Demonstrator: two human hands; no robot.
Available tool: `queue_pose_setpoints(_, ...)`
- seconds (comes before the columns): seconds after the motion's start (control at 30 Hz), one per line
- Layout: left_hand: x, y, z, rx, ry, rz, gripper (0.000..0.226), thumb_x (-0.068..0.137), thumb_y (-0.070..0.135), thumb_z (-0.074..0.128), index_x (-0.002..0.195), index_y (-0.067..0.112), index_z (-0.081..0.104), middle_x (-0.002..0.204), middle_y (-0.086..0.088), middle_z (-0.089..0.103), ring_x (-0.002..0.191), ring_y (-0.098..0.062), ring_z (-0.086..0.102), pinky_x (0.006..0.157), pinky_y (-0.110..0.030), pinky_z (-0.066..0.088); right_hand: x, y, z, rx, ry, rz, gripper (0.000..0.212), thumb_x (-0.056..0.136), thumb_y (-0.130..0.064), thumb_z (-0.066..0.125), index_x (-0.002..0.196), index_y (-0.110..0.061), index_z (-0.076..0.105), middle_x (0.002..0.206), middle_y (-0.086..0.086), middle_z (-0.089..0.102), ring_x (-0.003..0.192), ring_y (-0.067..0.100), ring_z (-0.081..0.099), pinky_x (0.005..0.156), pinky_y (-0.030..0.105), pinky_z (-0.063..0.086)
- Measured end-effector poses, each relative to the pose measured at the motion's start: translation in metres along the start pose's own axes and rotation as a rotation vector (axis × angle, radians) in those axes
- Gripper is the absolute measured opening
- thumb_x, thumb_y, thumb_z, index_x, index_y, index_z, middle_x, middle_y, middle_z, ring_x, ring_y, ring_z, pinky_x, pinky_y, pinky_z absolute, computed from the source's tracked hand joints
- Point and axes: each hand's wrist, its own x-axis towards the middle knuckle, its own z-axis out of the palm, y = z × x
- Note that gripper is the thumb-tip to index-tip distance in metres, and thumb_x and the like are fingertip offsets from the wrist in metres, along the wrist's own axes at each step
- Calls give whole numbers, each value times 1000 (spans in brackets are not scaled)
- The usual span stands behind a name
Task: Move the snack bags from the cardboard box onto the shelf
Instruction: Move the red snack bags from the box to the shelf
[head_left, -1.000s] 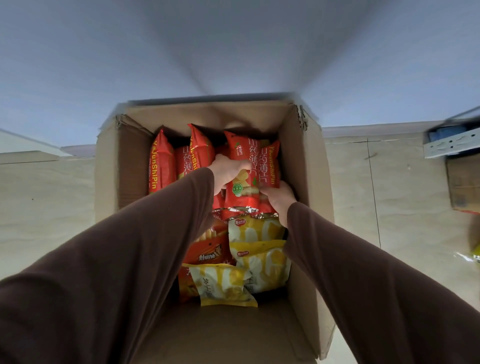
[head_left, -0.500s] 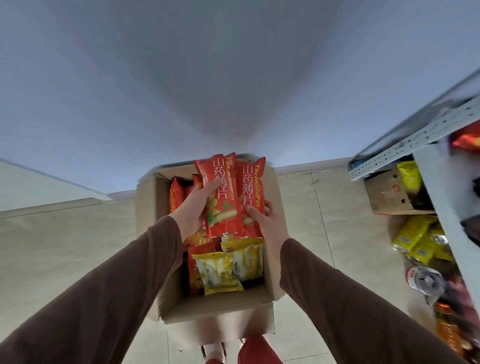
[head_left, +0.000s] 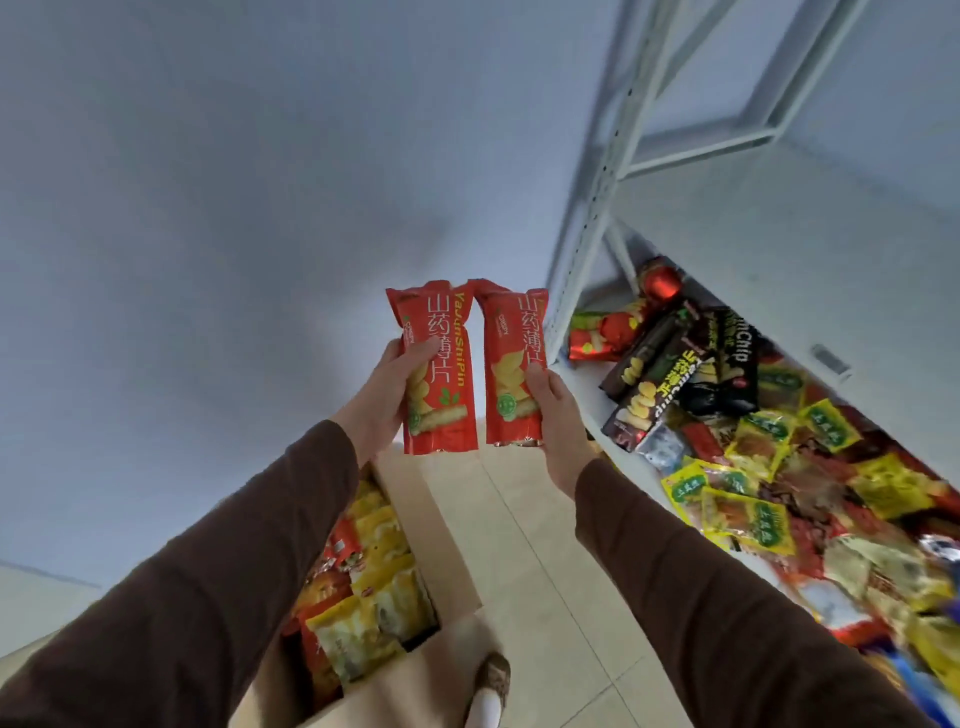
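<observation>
A single wide-angle view from the person's head looks forward and steeply down. Both sleeved forearms reach away from the lens at close range, the left hand (head_left: 384, 387) and right hand (head_left: 558, 415) near mid-frame. The cardboard box (head_left: 415, 499) sits near, lower left; the shelf (head_left: 587, 379) runs along the right. Edges bend strongly.

Soft, even, cool daylight; wide-angle bending and slight blur toward the edges.
</observation>
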Motion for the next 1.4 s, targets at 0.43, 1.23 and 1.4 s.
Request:
queue_pose_setpoints(0.43, 77, 109, 267, 322, -376, 309, 53, 86, 41, 70, 133, 22, 54, 123, 3, 71, 111, -18, 70, 95, -38, 54, 5, -183, -219, 23, 254, -294, 50, 84, -30, 83, 126, -26, 56, 118, 2, 74, 104, 25, 74, 86, 41, 61)
queue_pose_setpoints(1.23, 453, 179, 585, 521, -583, 407, 64, 79, 27, 84, 133, 17, 53, 127, 1, 68, 117, -18, 65, 105, -45, 50, 264, -330, -498, -141, 691, -296, 54, 87, -22, 79, 127, -23, 42, 116, -5, 59, 94, 12, 63, 56, 16, 49)
queue_pose_setpoints(1.4, 515, 191, 620, 570, -689, 357, 81, 64, 46, 91, 133, 25, 55, 128, 4, 69, 120, -18, 64, 108, -47, 47, 321, -348, -523, -157, 780, -282, 52, 87, -17, 80, 123, -24, 43, 116, -4, 58, 89, 7, 62, 54, 14, 47)
